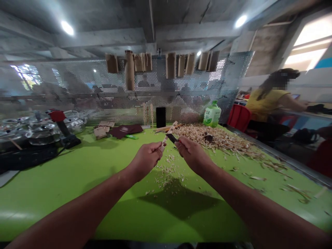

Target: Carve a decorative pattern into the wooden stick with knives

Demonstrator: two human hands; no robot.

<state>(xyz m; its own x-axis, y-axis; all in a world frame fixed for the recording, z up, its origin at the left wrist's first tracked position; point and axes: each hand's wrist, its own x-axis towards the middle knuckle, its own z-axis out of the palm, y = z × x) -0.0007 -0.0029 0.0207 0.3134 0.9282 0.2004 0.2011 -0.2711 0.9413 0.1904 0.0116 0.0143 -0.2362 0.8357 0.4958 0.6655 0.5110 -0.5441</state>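
My left hand grips a pale carved wooden stick near its lower end, and the stick tilts up and to the right. My right hand is shut on a small knife with a black handle, its blade hidden against the stick. Both hands are held just above the green work table. Scattered wood shavings lie under my hands, and a large heap of shavings spreads beyond my right hand.
Several carved sticks and a black rectangular block stand at the table's back, beside a green-labelled plastic bottle. A red-and-black clamp tool and metal pots sit left. A perforated metal screen backs the table. A co-worker sits right.
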